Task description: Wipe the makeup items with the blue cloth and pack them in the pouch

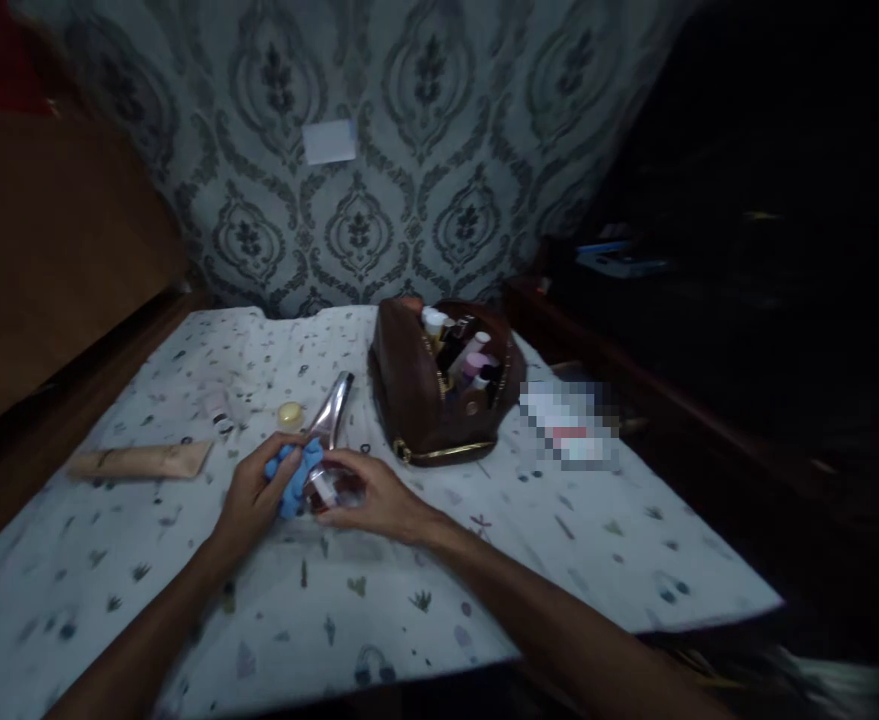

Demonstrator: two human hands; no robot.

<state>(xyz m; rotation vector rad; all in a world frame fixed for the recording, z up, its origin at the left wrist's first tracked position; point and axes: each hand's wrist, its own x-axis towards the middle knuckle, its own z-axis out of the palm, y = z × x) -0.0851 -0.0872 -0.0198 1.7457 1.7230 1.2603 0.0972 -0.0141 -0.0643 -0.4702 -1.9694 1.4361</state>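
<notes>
My left hand (259, 487) is closed on a crumpled blue cloth (289, 498). Its fingers press the cloth against a small clear bottle with amber-brown contents (326, 488). My right hand (379, 498) grips that bottle from the right side, thumb below and fingers above. Just beyond my hands lies a shiny silvery-pink tube (332, 408). A small yellow round jar (290, 415) sits to the left of the tube. The brown zip bag (409, 395) stands open past my right hand, with several bottles and tubes upright inside.
A tan tube (143, 460) lies at the table's left, near a small pale bottle (218, 408). A blurred-out packet (570, 425) rests at the right edge. Patterned wallpaper (424, 130) rises behind the white printed tablecloth (439, 610).
</notes>
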